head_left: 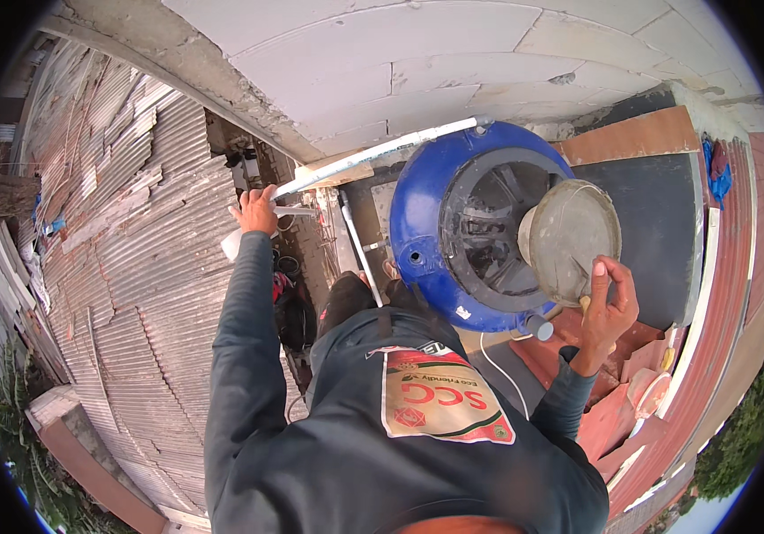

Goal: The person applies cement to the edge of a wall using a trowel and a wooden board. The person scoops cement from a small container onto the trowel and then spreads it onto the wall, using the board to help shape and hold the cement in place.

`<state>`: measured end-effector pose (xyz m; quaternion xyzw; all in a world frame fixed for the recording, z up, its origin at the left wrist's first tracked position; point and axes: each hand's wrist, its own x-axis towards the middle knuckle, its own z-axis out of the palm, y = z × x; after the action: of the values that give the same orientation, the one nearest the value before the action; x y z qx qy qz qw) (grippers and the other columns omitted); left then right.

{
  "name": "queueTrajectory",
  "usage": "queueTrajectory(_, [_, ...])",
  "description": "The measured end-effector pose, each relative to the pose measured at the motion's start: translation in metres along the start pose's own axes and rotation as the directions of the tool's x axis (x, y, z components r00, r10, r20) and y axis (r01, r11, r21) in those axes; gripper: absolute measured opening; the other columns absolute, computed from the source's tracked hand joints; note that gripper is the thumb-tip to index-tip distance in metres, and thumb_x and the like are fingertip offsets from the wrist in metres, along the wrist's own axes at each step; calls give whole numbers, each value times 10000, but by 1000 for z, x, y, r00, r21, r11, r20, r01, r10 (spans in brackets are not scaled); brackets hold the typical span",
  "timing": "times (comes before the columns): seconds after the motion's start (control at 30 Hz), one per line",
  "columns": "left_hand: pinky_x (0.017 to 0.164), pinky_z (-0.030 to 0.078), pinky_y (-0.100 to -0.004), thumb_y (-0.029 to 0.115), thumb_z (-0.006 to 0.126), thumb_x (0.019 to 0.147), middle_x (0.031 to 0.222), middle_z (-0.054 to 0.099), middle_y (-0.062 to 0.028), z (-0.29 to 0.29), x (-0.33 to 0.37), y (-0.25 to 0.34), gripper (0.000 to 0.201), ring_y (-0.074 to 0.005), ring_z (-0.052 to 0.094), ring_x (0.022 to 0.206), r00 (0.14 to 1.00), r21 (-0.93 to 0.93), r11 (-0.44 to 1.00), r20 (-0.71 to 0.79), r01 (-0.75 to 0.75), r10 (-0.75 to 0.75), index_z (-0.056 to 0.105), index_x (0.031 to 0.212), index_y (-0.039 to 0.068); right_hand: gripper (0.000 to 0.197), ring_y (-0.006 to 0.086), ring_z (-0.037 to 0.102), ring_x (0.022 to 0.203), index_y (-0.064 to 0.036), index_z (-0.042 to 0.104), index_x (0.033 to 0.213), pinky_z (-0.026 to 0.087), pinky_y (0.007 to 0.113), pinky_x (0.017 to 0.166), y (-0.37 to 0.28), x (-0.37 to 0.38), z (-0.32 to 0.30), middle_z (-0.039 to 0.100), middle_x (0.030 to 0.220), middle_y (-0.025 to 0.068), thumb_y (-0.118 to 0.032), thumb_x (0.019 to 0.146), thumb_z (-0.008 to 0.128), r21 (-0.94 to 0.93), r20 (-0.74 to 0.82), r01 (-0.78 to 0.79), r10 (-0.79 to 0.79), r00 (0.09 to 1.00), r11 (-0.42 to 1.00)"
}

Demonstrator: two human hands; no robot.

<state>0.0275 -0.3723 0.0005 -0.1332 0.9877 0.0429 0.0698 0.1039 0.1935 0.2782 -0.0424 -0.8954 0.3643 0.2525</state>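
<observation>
A long white pipe (373,160) slants from the top of a blue water tank (418,205) down to the left. My left hand (257,212) is closed around its lower left end, some fingers a little apart. On the tank's dark, ribbed top rests a round bucket (609,214) with grey, mortar-like material in it. My right hand (612,307) is at the bucket's near rim, fingers curled about a small trowel (585,303). Its pale handle shows beside my fingers; its blade lies against the grey material, partly hard to make out.
A pale block wall (453,76) rises behind the tank. Corrugated roofing (133,258) spreads on the left, beyond a gap. Another white pipe (360,245) stands by my legs. Reddish roof tiles (609,427) lie at the right, near a brown board (636,138) and a dark panel (658,231).
</observation>
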Motion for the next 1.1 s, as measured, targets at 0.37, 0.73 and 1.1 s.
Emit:
queueTrajectory(0.37, [976,506,-451,83,702,860,1191,638,-89,19,-23,-51,429,-353,592,1137,990,-337,931,-14,-140,143,649,1278,163,197,111,662,901,10,731,1080,518,240,825,18,12,-38,730,962,50,-154,971,728,-90,-73,-219,213,974,972])
queueTrajectory(0.73, [965,490,-459,119,704,851,1150,644,-94,35,-53,-43,406,-338,585,1146,992,-335,935,-93,-115,89,654,1253,140,331,176,672,933,22,684,1154,529,324,850,30,14,-74,721,1006,114,-223,939,741,-336,240,-292,381,893,895])
queueTrajectory(1.1, [1010,449,-469,73,700,825,1205,630,-139,36,-49,-38,441,-378,558,1160,969,-341,919,-214,-196,127,624,1260,79,496,428,696,895,3,541,1131,511,504,794,85,-18,-75,707,934,252,-387,894,736,-662,486,-187,606,629,726])
